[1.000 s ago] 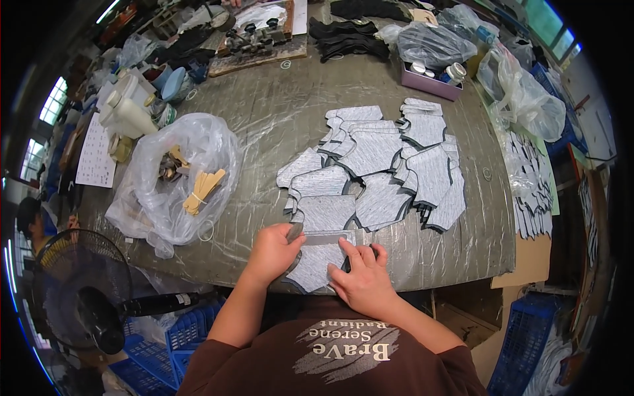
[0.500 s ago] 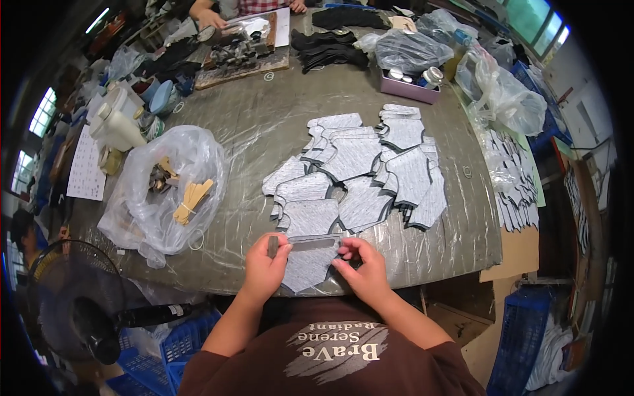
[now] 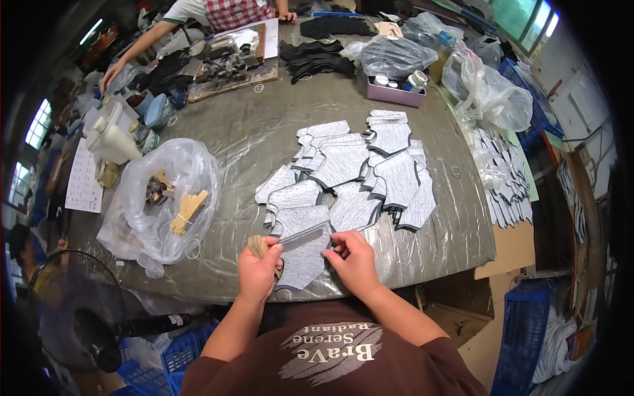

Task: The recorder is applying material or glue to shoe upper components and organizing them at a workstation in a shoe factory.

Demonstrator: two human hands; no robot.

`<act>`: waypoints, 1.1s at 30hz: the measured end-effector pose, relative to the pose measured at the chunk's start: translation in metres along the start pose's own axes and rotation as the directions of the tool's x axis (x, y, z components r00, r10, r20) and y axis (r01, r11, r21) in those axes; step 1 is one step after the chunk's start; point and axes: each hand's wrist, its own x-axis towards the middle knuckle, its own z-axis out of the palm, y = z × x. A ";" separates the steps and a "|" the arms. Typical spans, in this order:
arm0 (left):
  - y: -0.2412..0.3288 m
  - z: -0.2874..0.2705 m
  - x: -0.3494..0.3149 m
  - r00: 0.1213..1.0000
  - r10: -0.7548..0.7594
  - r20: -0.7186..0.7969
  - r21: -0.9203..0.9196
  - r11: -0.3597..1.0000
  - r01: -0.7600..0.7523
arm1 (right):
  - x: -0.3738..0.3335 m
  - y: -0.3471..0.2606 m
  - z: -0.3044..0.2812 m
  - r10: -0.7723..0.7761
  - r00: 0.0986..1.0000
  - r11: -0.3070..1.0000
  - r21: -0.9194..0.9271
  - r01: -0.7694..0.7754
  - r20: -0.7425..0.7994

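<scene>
Near the table's front edge lies a speckled light-grey cut fabric piece (image 3: 302,265) with a dark backing. A narrow darker grey strip (image 3: 305,242) lies slanted across its upper part. My left hand (image 3: 256,272) is closed on a small stack of tan-grey strips (image 3: 257,246), its thumb at the piece's left edge. My right hand (image 3: 354,263) pinches at the right edge of the piece, by the strip's right end. Just beyond, overlapping stacks of similar grey cut pieces (image 3: 343,162) spread over the table.
A clear plastic bag (image 3: 132,224) with a bundle of tan strips (image 3: 189,212) lies left. Bottles (image 3: 115,140) stand behind it. A purple box (image 3: 396,94) and black pieces (image 3: 317,61) lie farther back. A fan (image 3: 82,310) stands lower left. Across the table, a person (image 3: 231,13) reaches left.
The strip on the piece has gone from nearly level to slanted, its right end higher. The stack in my left hand has turned. The person opposite has stretched an arm to the left.
</scene>
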 end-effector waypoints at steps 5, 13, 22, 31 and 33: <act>-0.005 -0.006 0.001 0.996 -0.037 0.078 -0.149 0.988 0.048 | 0.007 -0.004 0.004 0.178 0.984 0.980 0.083 -0.179 0.015; 0.013 -0.009 0.015 0.945 -0.290 0.150 -0.075 0.950 0.303 | 0.006 0.002 0.003 0.253 0.967 0.947 0.196 -0.253 0.025; 0.026 0.000 0.023 0.940 -0.335 0.070 0.238 0.921 0.310 | -0.007 0.002 -0.016 0.100 0.983 0.955 0.264 -0.139 0.156; 0.012 -0.006 0.019 0.938 0.328 0.111 0.544 0.770 -0.334 | -0.003 0.044 -0.157 0.430 0.848 0.850 0.455 -0.265 -0.309; 0.013 -0.003 0.014 0.724 0.532 0.439 0.575 0.453 -0.681 | 0.008 0.061 -0.164 0.452 0.836 0.830 0.490 -0.266 -0.312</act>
